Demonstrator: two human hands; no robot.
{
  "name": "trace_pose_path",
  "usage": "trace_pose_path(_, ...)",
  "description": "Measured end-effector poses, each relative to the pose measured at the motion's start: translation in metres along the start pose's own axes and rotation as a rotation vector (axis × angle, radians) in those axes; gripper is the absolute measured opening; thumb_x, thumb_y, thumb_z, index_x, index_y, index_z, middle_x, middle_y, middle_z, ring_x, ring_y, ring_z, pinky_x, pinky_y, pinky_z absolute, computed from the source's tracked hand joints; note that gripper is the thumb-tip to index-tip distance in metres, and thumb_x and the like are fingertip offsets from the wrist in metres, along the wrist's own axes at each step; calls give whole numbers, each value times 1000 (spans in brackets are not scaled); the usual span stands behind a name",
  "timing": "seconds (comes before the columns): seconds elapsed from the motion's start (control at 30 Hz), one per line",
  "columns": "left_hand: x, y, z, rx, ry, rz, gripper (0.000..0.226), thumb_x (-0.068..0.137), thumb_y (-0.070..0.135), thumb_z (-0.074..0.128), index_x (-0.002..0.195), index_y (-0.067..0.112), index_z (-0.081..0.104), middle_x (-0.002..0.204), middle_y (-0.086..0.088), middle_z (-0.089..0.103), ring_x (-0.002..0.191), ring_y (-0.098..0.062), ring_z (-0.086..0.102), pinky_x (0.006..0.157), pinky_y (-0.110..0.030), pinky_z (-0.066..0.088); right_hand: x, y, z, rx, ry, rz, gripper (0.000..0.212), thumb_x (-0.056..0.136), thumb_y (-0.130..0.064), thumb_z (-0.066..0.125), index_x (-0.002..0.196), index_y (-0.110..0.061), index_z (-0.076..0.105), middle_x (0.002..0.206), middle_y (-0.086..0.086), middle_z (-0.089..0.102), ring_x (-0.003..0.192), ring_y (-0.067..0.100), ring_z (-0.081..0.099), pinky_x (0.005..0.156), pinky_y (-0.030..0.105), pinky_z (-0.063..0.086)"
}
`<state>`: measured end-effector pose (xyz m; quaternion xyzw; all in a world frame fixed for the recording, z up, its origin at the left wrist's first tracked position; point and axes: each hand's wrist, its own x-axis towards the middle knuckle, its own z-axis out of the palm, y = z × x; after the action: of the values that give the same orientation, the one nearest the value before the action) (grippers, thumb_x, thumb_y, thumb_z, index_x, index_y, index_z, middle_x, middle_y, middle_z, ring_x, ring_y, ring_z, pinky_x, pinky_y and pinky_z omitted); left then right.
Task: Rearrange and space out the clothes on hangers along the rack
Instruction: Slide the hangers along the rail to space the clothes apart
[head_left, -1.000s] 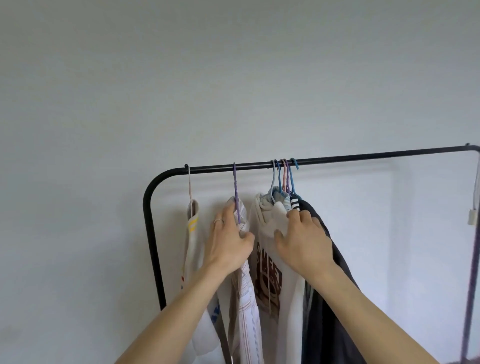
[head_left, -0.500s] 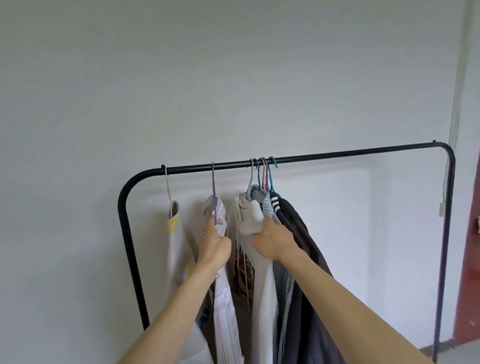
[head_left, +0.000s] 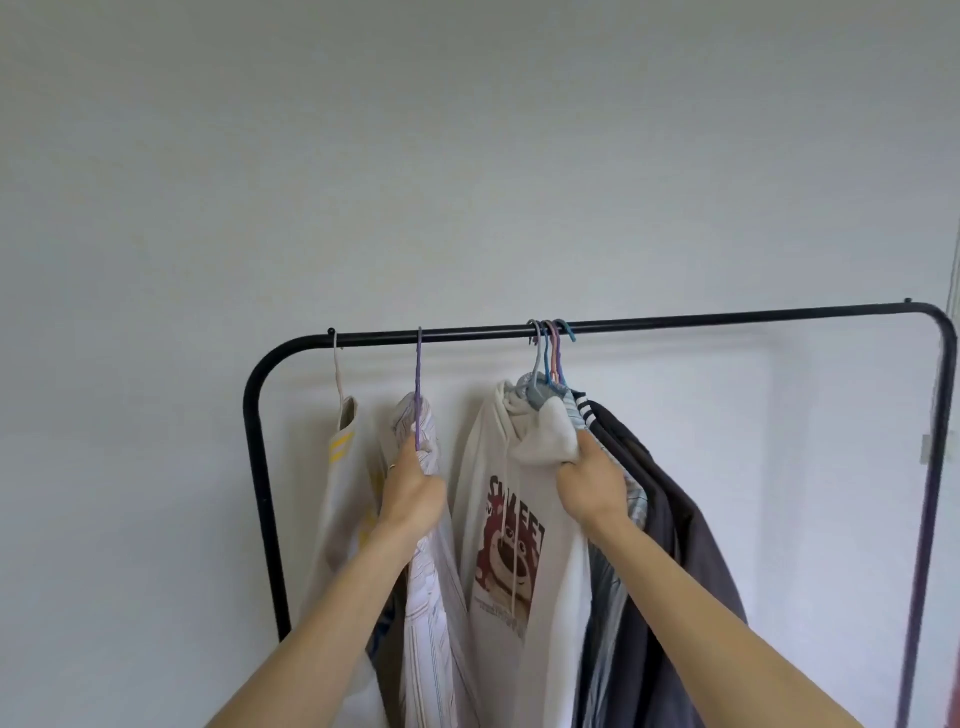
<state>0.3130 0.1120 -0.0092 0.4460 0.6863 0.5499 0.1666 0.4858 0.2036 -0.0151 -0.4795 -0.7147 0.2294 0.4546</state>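
Both hands are clamped on cloth. The left hand (head_left: 413, 491) grips the striped shirt (head_left: 431, 613) just under its purple hanger (head_left: 418, 387), at about 7 o'clock in the view. The right hand (head_left: 592, 488) is closed on the hood of the white printed hoodie (head_left: 511, 545), near 5 o'clock. Four hooks (head_left: 551, 332) crowd together on the rack (head_left: 675, 323), with a dark jacket (head_left: 685, 545) touching the hoodie. A cream garment (head_left: 343, 467) hangs apart towards 9 o'clock.

Risks: dragging the hoodie by its fabric could slip it off its hanger; the bunched hooks look tangled, though I cannot tell, so one pull may carry neighbours along or unhook one
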Motion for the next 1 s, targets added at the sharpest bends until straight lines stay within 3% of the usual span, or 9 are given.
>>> trace_pose_path(0.1, -2, 4, 0, 18, 25, -41, 76, 84, -10, 30, 153, 23, 28, 150, -5, 41, 137, -27, 39, 113, -35, 33, 7, 9, -15, -12, 22, 21, 37, 83, -1, 42, 117, -8, 54, 101, 16, 66, 91, 38, 59, 72, 40, 46)
trace_pose_path(0.27, -8, 8, 7, 36, 28, -43, 74, 84, -9, 30, 152, 21, 32, 147, -4, 43, 135, -27, 41, 113, -39, 34, 12, 23, -30, -84, 63, 21, 33, 82, -2, 44, 113, -7, 52, 92, 15, 64, 80, 33, 53, 63, 37, 41)
trace_pose_path(0.4, -11, 12, 10, 44, 35, -70, 71, 84, -8, 30, 149, 19, 35, 145, -9, 46, 132, -31, 44, 110, -46, 38, 12, 20, -21, -100, 59, 6, 29, 80, -9, 42, 108, -8, 51, 92, 18, 62, 85, 38, 56, 60, 35, 38)
trace_pose_path(0.63, -11, 11, 8, 55, 24, -70, 74, 83, -10, 29, 152, 20, 30, 149, -8, 41, 135, -31, 41, 111, -43, 38, 4, 6, 1, -139, 30, -68, 29, 83, -8, 38, 109, -12, 51, 99, 17, 59, 80, 36, 53, 63, 35, 35)
trace_pose_path(0.73, -13, 14, 5, 67, 20, -46, 77, 82, -10, 28, 152, 23, 28, 147, -11, 42, 118, -29, 51, 89, -35, 50, 1, 0, 4, -153, 30, -81, 30, 89, -11, 41, 116, -15, 52, 102, 12, 51, 73, 32, 46, 66, 33, 35)
trace_pose_path(0.8, -13, 15, 5, 54, 16, -36, 80, 82, -10, 28, 153, 26, 25, 145, -12, 43, 103, -28, 53, 67, -27, 46, 0, -5, 7, -167, 18, -95, 32, 89, -12, 42, 119, -17, 51, 103, 11, 50, 74, 31, 46, 65, 32, 35)
trace_pose_path(0.87, -13, 15, 5, 34, 14, -33, 80, 84, -10, 29, 155, 28, 22, 146, -12, 42, 99, -27, 56, 60, -25, 42, -1, -10, 10, -166, 0, -103, 36, 88, -12, 41, 122, -18, 50, 100, 9, 48, 75, 32, 48, 65, 33, 35)
trace_pose_path(0.93, -15, 15, 6, 32, 16, -19, 82, 86, -10, 29, 156, 30, 16, 152, -8, 37, 101, -22, 57, 64, -25, 45, -4, -16, 12, -154, -12, -120, 38, 88, -14, 40, 124, -19, 51, 100, 10, 49, 80, 35, 52, 66, 33, 37)
trace_pose_path(1.0, -16, 16, 5, 55, 17, -3, 82, 87, -11, 29, 157, 28, 13, 155, -6, 33, 121, -26, 51, 88, -33, 51, -7, -22, 14, -140, -12, -142, 39, 88, -16, 41, 125, -17, 51, 103, 13, 52, 80, 32, 49, 68, 34, 39)
